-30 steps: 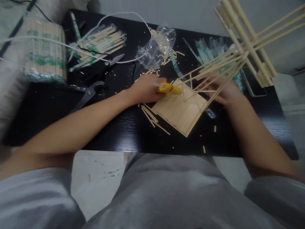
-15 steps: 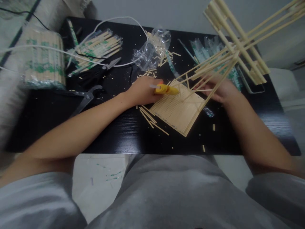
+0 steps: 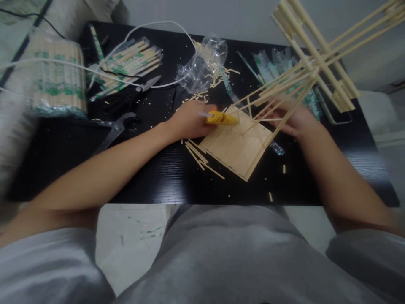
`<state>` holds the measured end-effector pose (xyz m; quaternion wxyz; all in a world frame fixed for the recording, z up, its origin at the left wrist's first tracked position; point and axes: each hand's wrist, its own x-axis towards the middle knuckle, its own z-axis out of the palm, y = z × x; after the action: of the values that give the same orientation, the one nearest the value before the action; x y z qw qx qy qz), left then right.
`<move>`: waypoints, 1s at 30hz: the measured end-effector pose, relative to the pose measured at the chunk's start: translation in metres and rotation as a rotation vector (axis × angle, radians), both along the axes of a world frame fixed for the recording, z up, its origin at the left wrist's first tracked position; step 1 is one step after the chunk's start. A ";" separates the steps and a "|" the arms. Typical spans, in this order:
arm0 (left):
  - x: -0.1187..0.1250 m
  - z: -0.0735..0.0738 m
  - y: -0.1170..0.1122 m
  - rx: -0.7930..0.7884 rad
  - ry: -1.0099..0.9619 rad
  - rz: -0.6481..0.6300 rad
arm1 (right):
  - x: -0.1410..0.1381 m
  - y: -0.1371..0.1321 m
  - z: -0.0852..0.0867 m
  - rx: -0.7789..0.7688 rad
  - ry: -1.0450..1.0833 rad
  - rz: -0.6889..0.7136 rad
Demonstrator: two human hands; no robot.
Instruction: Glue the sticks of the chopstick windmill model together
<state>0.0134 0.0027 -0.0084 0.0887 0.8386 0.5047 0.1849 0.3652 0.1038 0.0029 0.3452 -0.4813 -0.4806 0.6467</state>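
In the middle of the view my left hand (image 3: 193, 120) is closed around a yellow glue gun (image 3: 223, 119), with a pale glue stick poking from its back end. Its nozzle points right, over a flat panel of thin wooden sticks (image 3: 242, 145). From the panel a frame of wooden chopsticks (image 3: 286, 84) leans up to the upper right, with thicker crossed sticks at its top. My right hand (image 3: 289, 116) is at the right side of this frame, fingers curled at its thin sticks and partly hidden behind them.
Loose sticks (image 3: 198, 156) lie left of the panel. Black-handled scissors (image 3: 147, 84) and pliers (image 3: 115, 128) lie left, near wrapped chopsticks (image 3: 136, 63) and a full pack (image 3: 58, 80). A white cable (image 3: 148, 24) loops across the back. Plastic wrappers (image 3: 194, 74) and stick offcuts lie behind.
Almost nothing differs. Both hands, the glue gun and the stick frame keep their places, apart from a very slight shift of the view.
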 end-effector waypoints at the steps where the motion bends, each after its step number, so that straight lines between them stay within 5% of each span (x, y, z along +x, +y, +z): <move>1: 0.000 0.000 0.000 0.001 0.000 -0.003 | 0.000 0.000 0.000 0.001 0.002 0.003; 30: 0.004 0.002 0.000 -0.016 -0.031 -0.002 | 0.008 0.006 -0.001 0.029 -0.059 0.014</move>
<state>0.0172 0.0024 -0.0059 0.1035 0.8354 0.5038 0.1938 0.3731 0.1100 0.0020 0.3331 -0.4916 -0.5034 0.6276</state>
